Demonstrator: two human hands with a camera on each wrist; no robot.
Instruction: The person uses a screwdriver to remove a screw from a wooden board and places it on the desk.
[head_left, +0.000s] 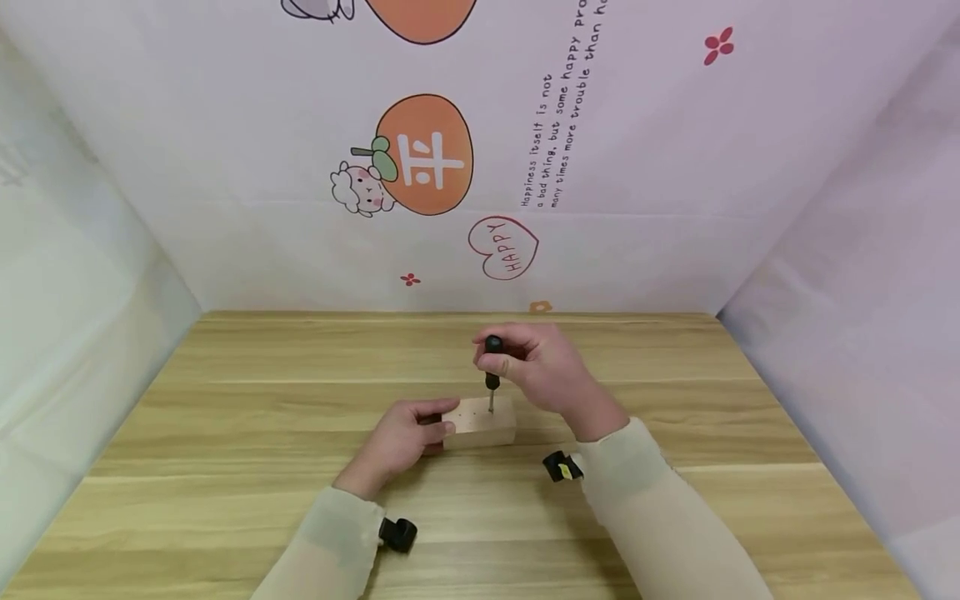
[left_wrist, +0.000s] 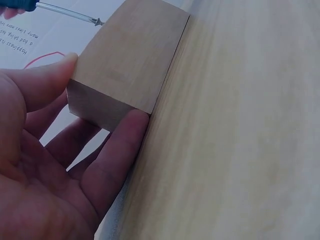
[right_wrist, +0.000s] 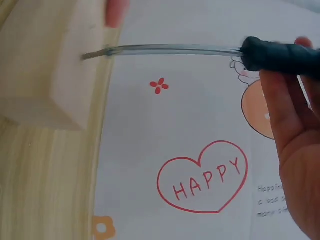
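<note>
A pale wooden block (head_left: pixel 480 438) lies on the table, with small dark holes in its top face. My left hand (head_left: pixel 396 437) grips its left end; in the left wrist view the thumb (left_wrist: pixel 45 82) lies along the upper edge and a finger presses the end near the table. My right hand (head_left: pixel 551 371) holds a black-handled screwdriver (head_left: pixel 492 382) upright over the right part of the block. In the right wrist view the screwdriver's tip meets the head of a screw (right_wrist: pixel 94 55), which stands partly out of the block. Part of the right hand's grip is hidden by the handle.
The wood-grain table (head_left: pixel 247 467) runs back to a white printed cloth (head_left: pixel 637 208). Cloth walls close off the left (head_left: pixel 82 275) and right (head_left: pixel 847 292) sides. Small black wrist cameras sit at the left cuff (head_left: pixel 397 535) and right cuff (head_left: pixel 558 467).
</note>
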